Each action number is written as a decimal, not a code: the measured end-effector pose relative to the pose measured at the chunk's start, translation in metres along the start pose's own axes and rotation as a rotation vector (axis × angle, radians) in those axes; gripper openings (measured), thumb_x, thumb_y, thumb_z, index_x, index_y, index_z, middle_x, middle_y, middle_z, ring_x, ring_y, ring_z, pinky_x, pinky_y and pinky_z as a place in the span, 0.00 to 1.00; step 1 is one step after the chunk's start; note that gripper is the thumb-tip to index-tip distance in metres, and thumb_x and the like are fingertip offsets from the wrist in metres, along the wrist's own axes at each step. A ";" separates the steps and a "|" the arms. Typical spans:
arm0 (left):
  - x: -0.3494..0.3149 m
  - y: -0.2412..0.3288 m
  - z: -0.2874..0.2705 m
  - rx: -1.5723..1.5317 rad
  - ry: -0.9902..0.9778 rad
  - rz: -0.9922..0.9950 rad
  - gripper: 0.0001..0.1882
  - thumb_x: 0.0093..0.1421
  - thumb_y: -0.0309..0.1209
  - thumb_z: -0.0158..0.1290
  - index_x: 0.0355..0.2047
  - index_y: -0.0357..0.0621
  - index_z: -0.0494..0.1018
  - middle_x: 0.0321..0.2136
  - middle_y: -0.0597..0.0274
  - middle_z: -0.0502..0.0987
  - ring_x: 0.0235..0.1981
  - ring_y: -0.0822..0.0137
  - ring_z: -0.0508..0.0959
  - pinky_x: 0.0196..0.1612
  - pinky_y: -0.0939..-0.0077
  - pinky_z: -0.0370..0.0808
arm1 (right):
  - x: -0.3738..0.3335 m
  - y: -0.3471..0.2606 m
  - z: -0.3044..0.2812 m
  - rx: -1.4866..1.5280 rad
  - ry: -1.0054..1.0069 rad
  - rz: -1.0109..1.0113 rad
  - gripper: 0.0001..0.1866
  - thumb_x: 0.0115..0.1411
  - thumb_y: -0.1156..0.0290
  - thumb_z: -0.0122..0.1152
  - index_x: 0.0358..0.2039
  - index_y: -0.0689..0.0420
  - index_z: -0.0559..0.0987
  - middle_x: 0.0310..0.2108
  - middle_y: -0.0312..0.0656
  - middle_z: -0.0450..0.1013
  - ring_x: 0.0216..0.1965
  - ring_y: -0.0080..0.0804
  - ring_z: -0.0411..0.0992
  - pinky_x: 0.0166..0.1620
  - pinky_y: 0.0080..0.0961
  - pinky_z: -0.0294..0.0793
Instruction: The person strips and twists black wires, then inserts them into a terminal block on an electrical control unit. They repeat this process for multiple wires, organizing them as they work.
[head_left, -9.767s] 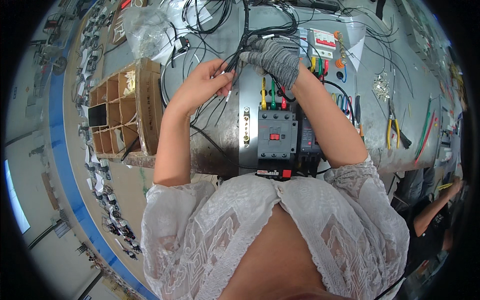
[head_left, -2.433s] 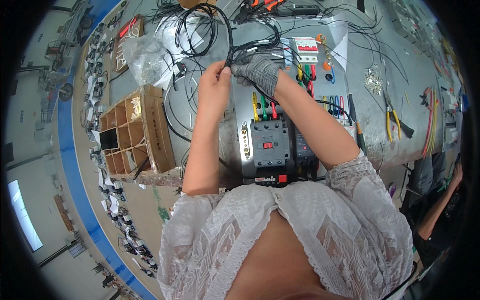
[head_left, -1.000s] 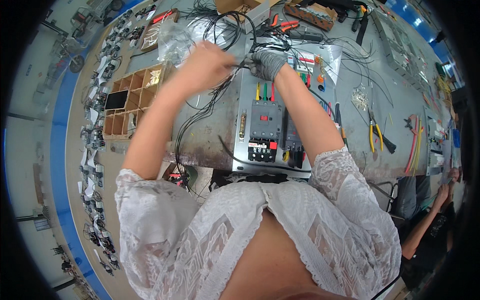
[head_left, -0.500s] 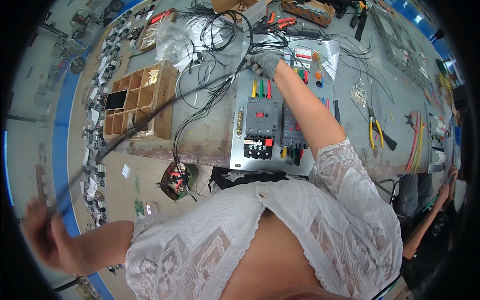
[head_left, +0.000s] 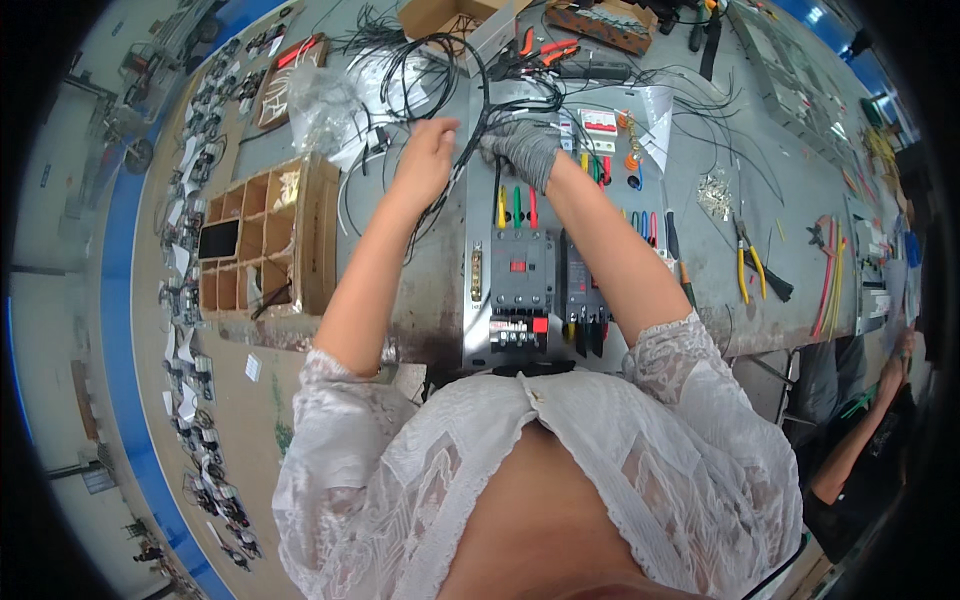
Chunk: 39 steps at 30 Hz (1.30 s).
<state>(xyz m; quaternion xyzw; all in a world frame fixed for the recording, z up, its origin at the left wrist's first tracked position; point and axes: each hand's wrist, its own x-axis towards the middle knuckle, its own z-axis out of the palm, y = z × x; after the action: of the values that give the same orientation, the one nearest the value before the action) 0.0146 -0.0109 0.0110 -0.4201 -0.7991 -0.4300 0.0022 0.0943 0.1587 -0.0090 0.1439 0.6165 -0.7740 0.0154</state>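
My right hand (head_left: 525, 150), in a grey glove, is closed round a bundle of black wires (head_left: 470, 150) above the far left part of a metal mounting plate (head_left: 476, 335). My bare left hand (head_left: 430, 155) is beside the same bundle, fingers curled together; what lies between them is hidden. Loops of the wires rise beyond both hands, and loose ends hang below. On the plate sit a dark grey contactor-like block (head_left: 522, 270), a second one (head_left: 580, 285) partly behind my right forearm, and a white breaker with red marking (head_left: 598, 130). Yellow, green and red sleeved leads stand above the first block.
A cardboard divider box (head_left: 318, 240) with a black phone-like slab stands at left. Orange-handled pliers (head_left: 555, 50) lie at the back, yellow-handled pliers (head_left: 748, 260) at right. Scattered small terminals (head_left: 714, 195) lie on the bench. Another person's arm (head_left: 860, 430) shows at far right.
My left hand has come from far lower left, where a long dark strand stretched from it, up to the wire bundle. That strand is no longer stretched out. My right hand stays on the bundle.
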 end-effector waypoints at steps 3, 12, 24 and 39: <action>0.022 0.021 0.012 -0.675 -0.392 -0.630 0.13 0.65 0.29 0.40 0.45 0.36 0.70 0.24 0.67 0.69 0.26 0.73 0.70 0.35 0.78 0.68 | -0.003 0.002 -0.004 -0.024 0.039 0.002 0.07 0.55 0.66 0.61 0.30 0.56 0.77 0.18 0.32 0.68 0.17 0.20 0.61 0.19 0.19 0.60; 0.029 0.006 0.006 -1.109 -0.461 -0.702 0.15 0.64 0.24 0.40 0.48 0.30 0.68 0.31 0.62 0.74 0.29 0.75 0.72 0.33 0.82 0.70 | 0.002 0.015 -0.010 0.166 0.036 0.219 0.08 0.54 0.63 0.64 0.30 0.52 0.77 0.18 0.31 0.70 0.14 0.17 0.62 0.16 0.15 0.58; 0.048 0.008 0.007 -0.148 -0.505 -0.349 0.09 0.54 0.29 0.56 0.34 0.38 0.74 0.26 0.66 0.75 0.27 0.74 0.72 0.33 0.80 0.69 | -0.006 -0.005 -0.007 0.147 0.006 0.303 0.09 0.59 0.66 0.53 0.31 0.57 0.76 0.20 0.33 0.71 0.18 0.19 0.67 0.18 0.15 0.64; -0.005 0.094 -0.010 0.792 -0.388 0.174 0.15 0.56 0.42 0.52 0.25 0.41 0.75 0.23 0.53 0.77 0.28 0.53 0.78 0.35 0.59 0.71 | 0.012 0.004 -0.001 0.157 0.064 0.207 0.07 0.59 0.66 0.55 0.30 0.57 0.75 0.24 0.41 0.76 0.21 0.30 0.76 0.18 0.24 0.71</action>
<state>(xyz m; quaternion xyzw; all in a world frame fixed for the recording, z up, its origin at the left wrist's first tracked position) 0.0779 0.0054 0.0800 -0.5254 -0.8494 -0.0026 0.0491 0.0842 0.1609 -0.0154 0.2322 0.5361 -0.8091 0.0643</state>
